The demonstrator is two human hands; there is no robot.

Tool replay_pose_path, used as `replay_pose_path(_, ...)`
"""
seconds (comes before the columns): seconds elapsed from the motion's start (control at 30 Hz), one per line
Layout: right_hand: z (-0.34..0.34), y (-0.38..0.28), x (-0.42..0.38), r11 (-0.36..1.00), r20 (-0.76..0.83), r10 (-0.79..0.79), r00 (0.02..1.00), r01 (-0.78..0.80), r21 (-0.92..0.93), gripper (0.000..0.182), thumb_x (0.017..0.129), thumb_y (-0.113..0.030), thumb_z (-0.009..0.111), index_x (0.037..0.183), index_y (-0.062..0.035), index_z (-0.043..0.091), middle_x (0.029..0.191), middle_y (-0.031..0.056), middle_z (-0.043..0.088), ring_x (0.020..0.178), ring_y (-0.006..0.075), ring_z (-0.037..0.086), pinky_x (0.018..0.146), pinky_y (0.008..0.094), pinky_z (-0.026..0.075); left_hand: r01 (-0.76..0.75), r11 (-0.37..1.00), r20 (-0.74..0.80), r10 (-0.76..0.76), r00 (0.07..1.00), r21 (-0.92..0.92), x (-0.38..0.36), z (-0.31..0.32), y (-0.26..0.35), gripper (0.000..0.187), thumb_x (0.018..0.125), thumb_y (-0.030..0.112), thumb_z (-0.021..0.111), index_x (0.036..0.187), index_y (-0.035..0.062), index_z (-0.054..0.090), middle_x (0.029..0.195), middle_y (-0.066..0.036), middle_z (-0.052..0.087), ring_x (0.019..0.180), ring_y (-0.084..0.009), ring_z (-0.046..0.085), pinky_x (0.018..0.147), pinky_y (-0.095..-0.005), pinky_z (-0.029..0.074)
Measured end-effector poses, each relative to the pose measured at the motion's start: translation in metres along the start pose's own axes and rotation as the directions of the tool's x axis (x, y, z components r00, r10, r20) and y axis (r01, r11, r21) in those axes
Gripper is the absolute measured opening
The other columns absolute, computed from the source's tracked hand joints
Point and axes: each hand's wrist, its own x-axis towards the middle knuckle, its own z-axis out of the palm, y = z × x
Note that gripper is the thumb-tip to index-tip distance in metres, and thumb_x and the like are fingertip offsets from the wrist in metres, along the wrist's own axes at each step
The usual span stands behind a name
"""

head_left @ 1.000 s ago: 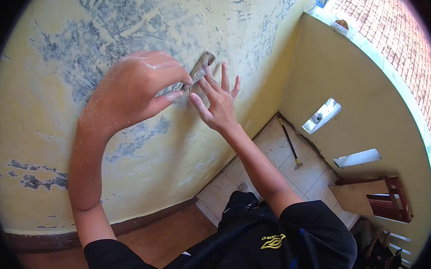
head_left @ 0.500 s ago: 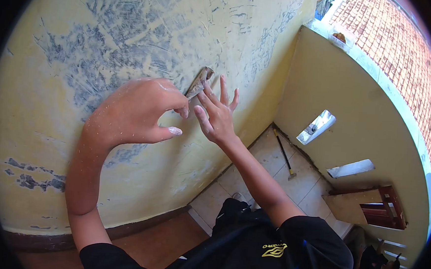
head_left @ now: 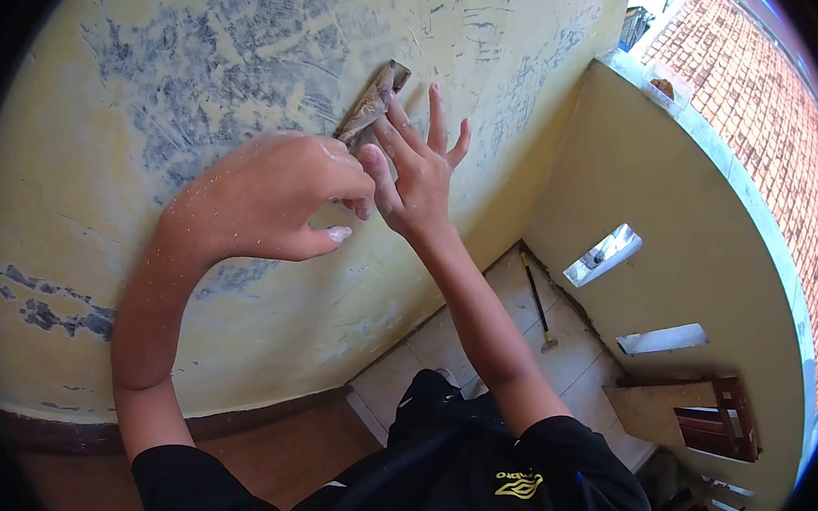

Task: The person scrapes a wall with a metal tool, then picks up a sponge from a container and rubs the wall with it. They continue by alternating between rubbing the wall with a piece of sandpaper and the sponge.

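Yellow wall (head_left: 255, 21); both hands on scraper (head_left: 372, 101)

A long-handled tool (head_left: 537, 303) lies on the tiled floor (head_left: 562, 359) by the low yellow wall (head_left: 672, 234), near a wooden board (head_left: 652, 411)

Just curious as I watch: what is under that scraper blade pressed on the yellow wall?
The scraper lies against the wall, where yellow paint is scratched to blue-grey. The patch beneath it is covered; the left hand hides its handle, the right hand presses it.
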Motion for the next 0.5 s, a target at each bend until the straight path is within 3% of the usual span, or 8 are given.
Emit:
replay_pose_path(0.13,0.023,0.032,-0.082,0.968,0.056,0.25,0.967,-0.25,0.005,0.045,0.105,-0.044,0.059,0.127,-0.0088,0.075,0.156,0.0086,0.058,0.161,0.0437,0.02,0.119,0.0725,-0.007,-0.012,1.0,0.006,0.012,1.0,0.026,0.001,-0.009,0.001,0.022,0.073,0.006,0.075,0.095,0.0071,0.074,0.093,-0.012,0.072,0.093,-0.0342,0.069,0.083,-0.0438,0.056)
replay_pose_path(0.2,0.024,0.025,-0.068,0.969,0.073,0.247,0.966,-0.247,-0.012,0.047,0.105,-0.045,0.058,0.132,-0.0081,0.072,0.159,0.0098,0.054,0.162,0.0441,0.016,0.119,0.0721,-0.007,-0.007,1.0,-0.019,0.007,1.0,0.006,-0.001,-0.011,0.002,0.021,0.074,0.006,0.075,0.095,0.007,0.074,0.093,-0.013,0.073,0.093,-0.0341,0.069,0.083,-0.0435,0.056)
replay_pose_path(0.3,0.003,0.002,0.013,0.983,-0.036,0.183,0.983,-0.183,0.0,0.048,0.106,-0.044,0.057,0.136,-0.0079,0.068,0.163,0.0093,0.05,0.162,0.0448,0.012,0.119,0.0718,-0.008,-0.026,0.999,-0.092,0.029,0.995,0.039,0.003,-0.015,0.004,0.021,0.077,0.007,0.076,0.098,0.0069,0.075,0.095,-0.013,0.073,0.093,-0.0341,0.069,0.083,-0.043,0.056)
replay_pose_path(0.37,-0.01,-0.005,0.05,0.995,-0.013,0.097,0.995,-0.097,-0.006,0.048,0.107,-0.044,0.056,0.138,-0.0083,0.066,0.166,0.009,0.046,0.162,0.0442,0.009,0.119,0.0711,-0.009,0.009,0.995,-0.068,-0.016,0.998,-0.104,0.003,-0.013,0.008,0.022,0.08,0.011,0.078,0.102,0.0074,0.076,0.097,-0.013,0.075,0.094,-0.0335,0.07,0.085,-0.0425,0.056)
replay_pose_path(0.5,-0.002,0.022,0.0,0.991,0.085,0.131,0.988,-0.128,-0.041,0.05,0.106,-0.045,0.057,0.139,-0.0091,0.066,0.165,0.0079,0.047,0.162,0.0433,0.012,0.12,0.07,-0.01,0.007,0.993,0.02,-0.005,1.0,-0.118,0.006,-0.006,0.001,0.027,0.082,0.015,0.08,0.108,0.0081,0.077,0.101,-0.013,0.076,0.097,-0.0327,0.071,0.087,-0.0421,0.056)
